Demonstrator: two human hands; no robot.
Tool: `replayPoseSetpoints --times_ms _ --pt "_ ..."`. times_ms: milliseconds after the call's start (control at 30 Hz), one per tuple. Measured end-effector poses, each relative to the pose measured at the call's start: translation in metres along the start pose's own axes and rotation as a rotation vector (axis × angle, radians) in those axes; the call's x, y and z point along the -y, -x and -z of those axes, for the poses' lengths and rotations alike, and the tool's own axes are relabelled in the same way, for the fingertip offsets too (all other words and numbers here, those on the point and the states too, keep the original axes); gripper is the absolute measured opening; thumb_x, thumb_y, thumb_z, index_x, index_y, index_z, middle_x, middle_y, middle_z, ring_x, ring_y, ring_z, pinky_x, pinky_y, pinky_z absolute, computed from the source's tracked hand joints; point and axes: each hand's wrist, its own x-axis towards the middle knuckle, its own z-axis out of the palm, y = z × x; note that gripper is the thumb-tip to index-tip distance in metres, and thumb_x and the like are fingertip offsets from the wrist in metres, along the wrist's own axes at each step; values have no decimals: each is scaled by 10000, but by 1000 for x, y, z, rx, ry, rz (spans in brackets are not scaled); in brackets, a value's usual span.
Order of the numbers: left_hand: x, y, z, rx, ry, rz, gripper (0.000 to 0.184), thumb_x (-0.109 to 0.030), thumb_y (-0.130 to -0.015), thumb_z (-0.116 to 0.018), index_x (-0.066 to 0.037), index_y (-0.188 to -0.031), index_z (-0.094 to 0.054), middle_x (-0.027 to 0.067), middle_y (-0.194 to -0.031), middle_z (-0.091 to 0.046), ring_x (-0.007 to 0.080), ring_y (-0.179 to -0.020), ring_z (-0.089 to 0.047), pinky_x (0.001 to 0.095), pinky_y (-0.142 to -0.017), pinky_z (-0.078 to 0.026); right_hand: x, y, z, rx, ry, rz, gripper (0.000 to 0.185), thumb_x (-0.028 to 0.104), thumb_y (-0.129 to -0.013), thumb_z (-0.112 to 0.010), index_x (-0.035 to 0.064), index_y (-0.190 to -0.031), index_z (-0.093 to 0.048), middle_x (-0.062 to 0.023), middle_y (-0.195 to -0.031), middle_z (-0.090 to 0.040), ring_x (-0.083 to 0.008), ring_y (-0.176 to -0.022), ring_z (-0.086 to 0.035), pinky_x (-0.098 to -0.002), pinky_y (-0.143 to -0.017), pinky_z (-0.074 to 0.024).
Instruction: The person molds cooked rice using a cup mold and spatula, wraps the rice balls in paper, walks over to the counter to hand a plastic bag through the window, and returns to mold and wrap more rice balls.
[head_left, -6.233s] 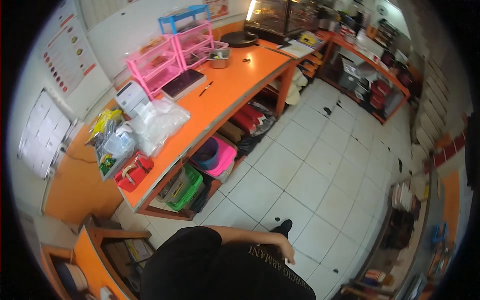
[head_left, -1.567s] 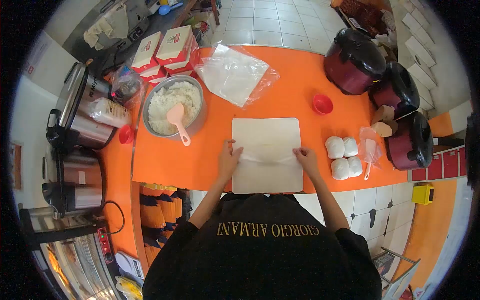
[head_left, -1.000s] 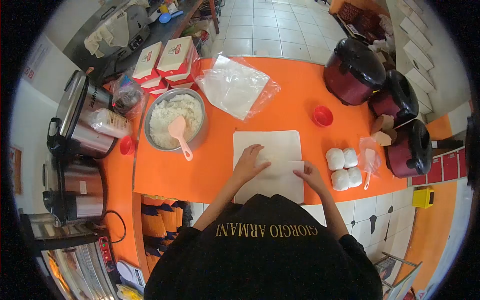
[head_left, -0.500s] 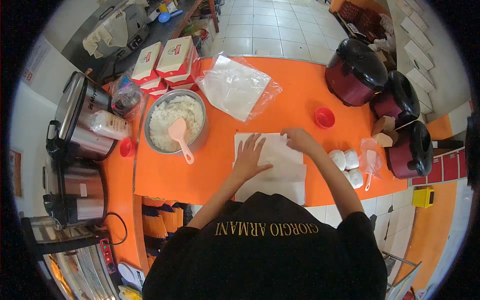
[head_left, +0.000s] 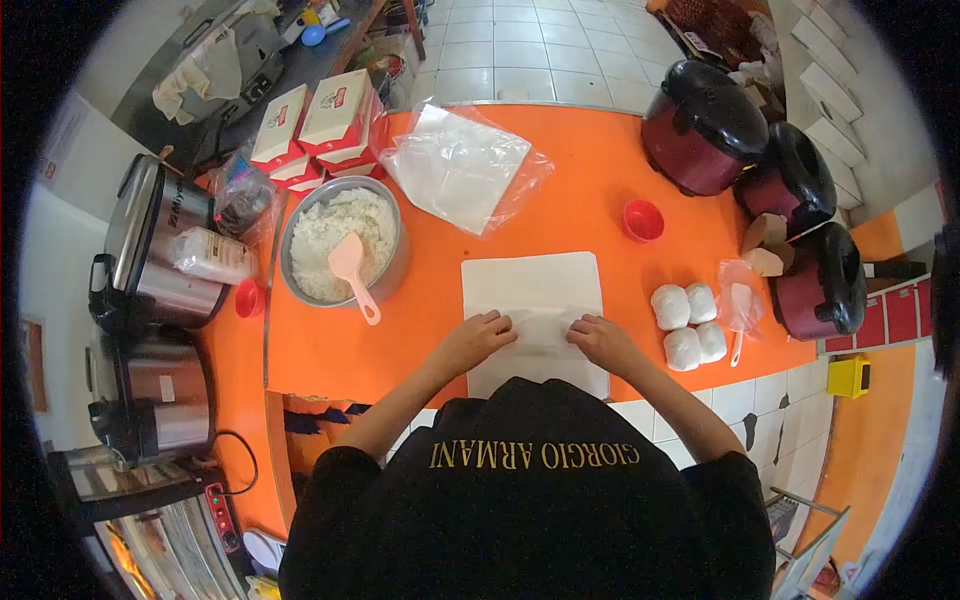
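White paper sheets [head_left: 530,280] lie in front of me at the near edge of the orange table. My left hand [head_left: 482,340] is closed, its fingers curled on the left edge of the upper paper. On the opposite edge my right hand [head_left: 604,343] pinches the same paper, which looks slightly raised or creased between the hands. To the left stands a metal pot of white rice [head_left: 330,215], with a pink rice paddle [head_left: 347,262] resting in it. Several white wrapped bundles [head_left: 684,348] sit to the right of my right hand.
Beyond the paper are a plastic bag of white sheets [head_left: 465,170] and a red bowl [head_left: 643,220]. Red-and-white boxes [head_left: 335,110] are stacked behind the pot. Dark red rice cookers [head_left: 700,135] line the right side; silver cookers [head_left: 165,240] stand left. A bagged paddle [head_left: 740,305] lies right.
My left hand has left its flat spread on the paper and closed at the left edge. My right hand has come nearer, from the far corner to the right edge. The upper paper has shifted.
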Motion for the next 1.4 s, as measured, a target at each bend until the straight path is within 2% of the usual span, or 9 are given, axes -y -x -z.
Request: replayPoseSetpoints --times_ms 333,500,633,833,933,1100,1267,1333,1400 --pt "-13 13 -25 -118 109 96 142 -64 -757 -530 -27 -893 -512 125 -984 -549 299 -880 -547 365 -745 -471 -2 16 -24 -217 -57 52 183 115 -752 -570 42 -920 -560 -89 -924 -600 -268 -868 -564 -365 -745 -467" --pt "-8 -7 -20 -97 409 506 281 -78 -740 -577 -72 -996 -462 133 -957 -503 357 -896 -536 413 -751 -464 1 -15 2 111 -383 -642 182 107 -750 -582 45 -916 -541 -138 -847 -587 -297 -826 -572 -404 -662 -466" --pt "-5 -45 -6 -142 272 688 406 -73 -674 -648 -47 -1033 -460 128 -971 -492 322 -876 -572 425 -689 -489 4 -41 5 148 -196 -567 185 94 -734 -582 36 -905 -538 -136 -807 -556 -301 -793 -558 -411 -641 -466" --pt "14 -83 2 496 -42 642 259 -189 -664 -612 -51 -875 -555 150 -958 -552 349 -783 -578 457 -663 -477 15 -44 -10 -78 258 -388 181 86 -704 -572 21 -869 -535 -151 -838 -518 -307 -807 -538 -413 -658 -470" --pt "10 -76 3 514 -21 603 200 -125 -624 -662 -94 -819 -628 156 -917 -593 303 -841 -596 429 -729 -477 32 -27 -33 -236 -4 -549 37 45 -738 -477 15 -743 -498 -147 -829 -516 -309 -814 -541 -406 -640 -463" --pt "23 -47 -32 -68 293 236 189 -102 -653 -605 -42 -833 -597 150 -799 -595 280 -787 -585 376 -726 -465 41 -7 -66 -490 -207 -607 181 148 -820 -510 -12 -899 -543 -144 -802 -515 -312 -748 -540 -370 -683 -460" --pt "-4 -45 -2 18 857 469 167 -88 -650 -591 2 -774 -525 125 -754 -576 200 -722 -553 334 -681 -451 42 -1 -87 -564 -297 -679 433 287 -854 -535 -91 -1062 -496 -213 -942 -543 -324 -806 -552 -355 -755 -459" --pt "-15 -48 9 51 956 505 171 -88 -649 -591 9 -757 -501 114 -751 -576 169 -721 -543 324 -671 -446 68 -12 -35 -427 -1181 -934 506 319 -841 -564 -95 -1114 -463 -221 -1035 -540 -283 -916 -559 -351 -816 -447" --pt "-26 -52 24 31 920 447 140 -55 -664 -586 -1 -738 -479 81 -729 -558 148 -708 -526 308 -634 -433 72 -10 -27 -468 -1430 -897 521 319 -831 -578 -84 -1134 -447 -207 -1060 -537 -270 -944 -554 -353 -830 -446"
